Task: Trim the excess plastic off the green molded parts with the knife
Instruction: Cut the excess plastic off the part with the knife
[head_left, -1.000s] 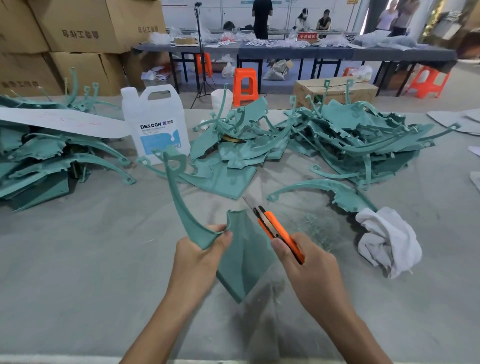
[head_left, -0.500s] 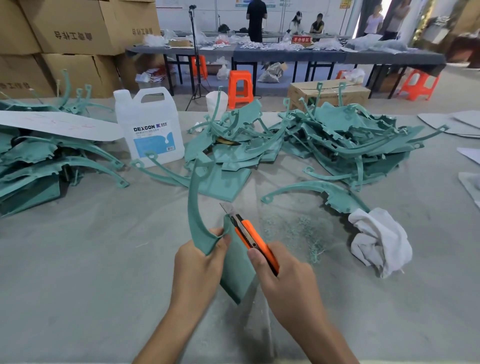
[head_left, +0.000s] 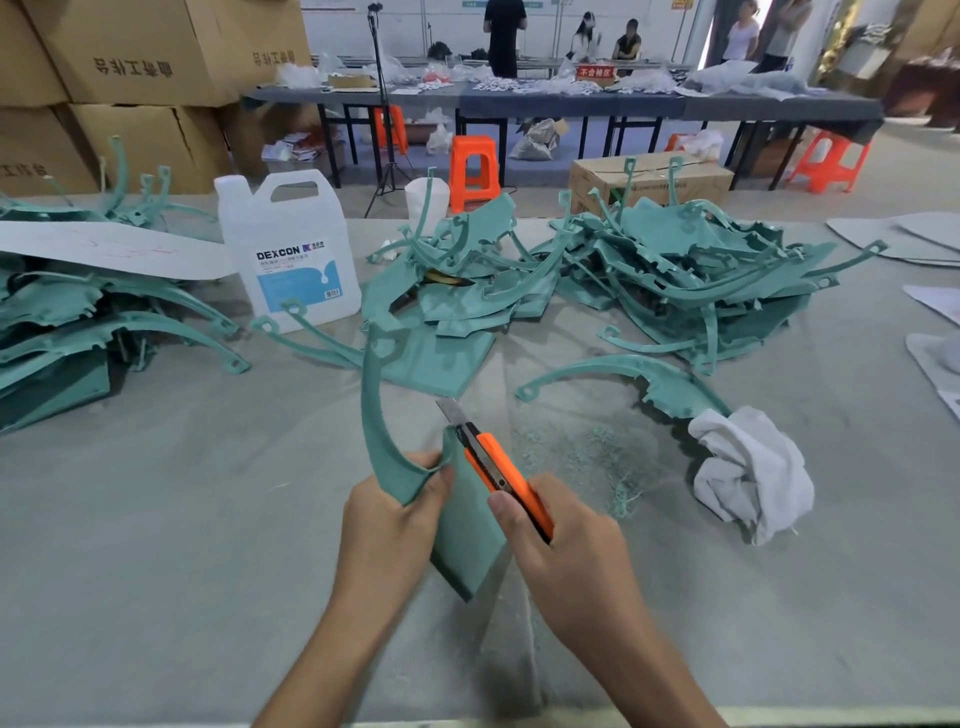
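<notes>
- Mid-trim, lower centre: left hand pinches the green molded part, right hand wraps the orange utility knife.
- Blade sits on the part's top edge; next, I'd guess, a steady shaving stroke.

- We have a single view, worn on the person's head. It looks forward and down across the grey table.
- Our landmark is the white jug, which stands left of centre at middle distance.
- Below and right of the jug, closest under the lens, the left hand grips the green part and the right hand grips the knife. Both forearms enter from the bottom edge.
- Behind and left of the jug, the cardboard boxes lean, bent by the wide angle.
- Beyond the jug to the right, the far tables look small and seem well away from us.
</notes>
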